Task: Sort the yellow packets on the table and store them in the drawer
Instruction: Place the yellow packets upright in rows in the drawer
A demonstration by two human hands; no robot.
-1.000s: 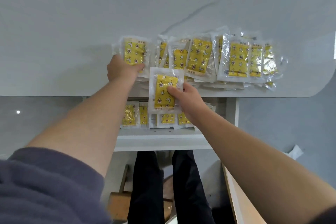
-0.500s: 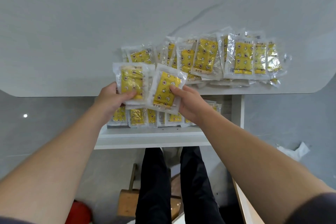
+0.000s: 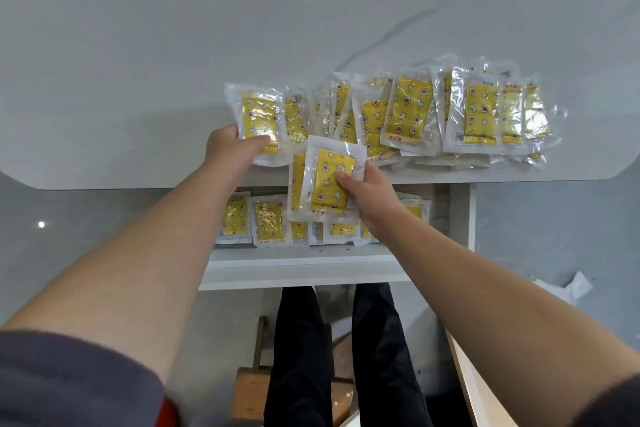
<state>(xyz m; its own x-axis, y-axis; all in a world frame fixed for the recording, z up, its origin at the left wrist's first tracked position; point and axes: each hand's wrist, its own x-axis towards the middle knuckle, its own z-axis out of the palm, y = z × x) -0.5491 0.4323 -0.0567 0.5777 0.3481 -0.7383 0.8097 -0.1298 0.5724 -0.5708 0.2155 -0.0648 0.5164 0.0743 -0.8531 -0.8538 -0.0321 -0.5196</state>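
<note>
A row of overlapping yellow packets (image 3: pixel 408 114) in clear wrappers lies along the near edge of the white table (image 3: pixel 138 80). My left hand (image 3: pixel 230 146) pinches the leftmost packet (image 3: pixel 258 118) of that row, thumb on top. My right hand (image 3: pixel 372 199) holds two stacked packets (image 3: pixel 323 180) upright over the table's edge, above the open drawer (image 3: pixel 304 265). Several packets (image 3: pixel 266 222) lie flat in a row inside the drawer, partly hidden by the held stack and my right hand.
The drawer's white right wall (image 3: pixel 462 215) stands beside my right arm. Below are my legs in black trousers (image 3: pixel 301 350), a wooden stool (image 3: pixel 249 392), a pale board edge (image 3: pixel 467 385) at lower right and crumpled white paper (image 3: pixel 571 288) on the grey floor.
The packet my left hand held has joined the one in my right hand, making a stack of two. My left hand has reached back to the row and taken hold of another packet.
</note>
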